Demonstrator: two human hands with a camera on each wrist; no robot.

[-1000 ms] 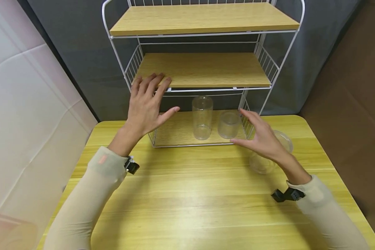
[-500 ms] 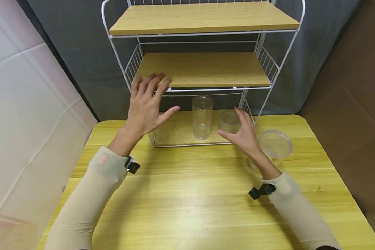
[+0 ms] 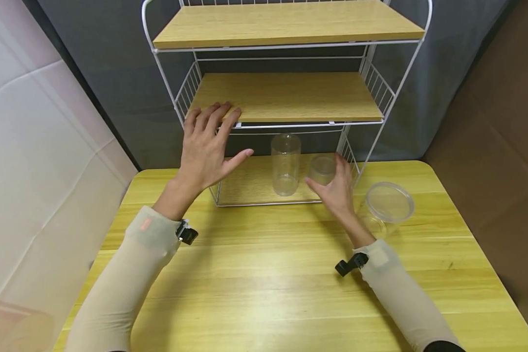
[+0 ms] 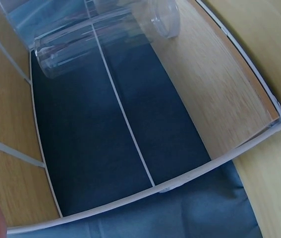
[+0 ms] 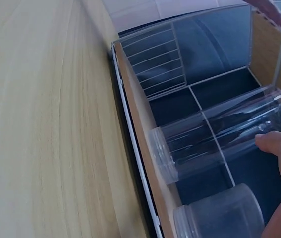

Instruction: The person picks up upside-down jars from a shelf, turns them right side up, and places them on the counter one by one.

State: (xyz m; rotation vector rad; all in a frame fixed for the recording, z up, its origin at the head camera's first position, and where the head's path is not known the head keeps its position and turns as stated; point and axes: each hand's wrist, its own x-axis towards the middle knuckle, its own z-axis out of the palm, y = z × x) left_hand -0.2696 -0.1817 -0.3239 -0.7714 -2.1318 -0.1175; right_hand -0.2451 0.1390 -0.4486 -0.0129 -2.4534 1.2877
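Observation:
A white wire rack with three wooden shelves stands at the back of the yellow table. On its bottom shelf stand a tall clear jar and a short clear jar. My right hand reaches in around the short jar, thumb on its left and fingers on its right; I cannot tell whether it touches. My left hand rests with straight fingers on the front edge of the middle shelf, thumb spread. The tall jar also shows in the left wrist view.
A wide clear lidded cup stands on the table right of the rack, close to my right forearm. A grey curtain hangs behind the rack, and a pale panel stands at the left.
My right hand has moved left, from over the lidded cup to the short jar on the bottom shelf. The left hand has stayed on the middle shelf.

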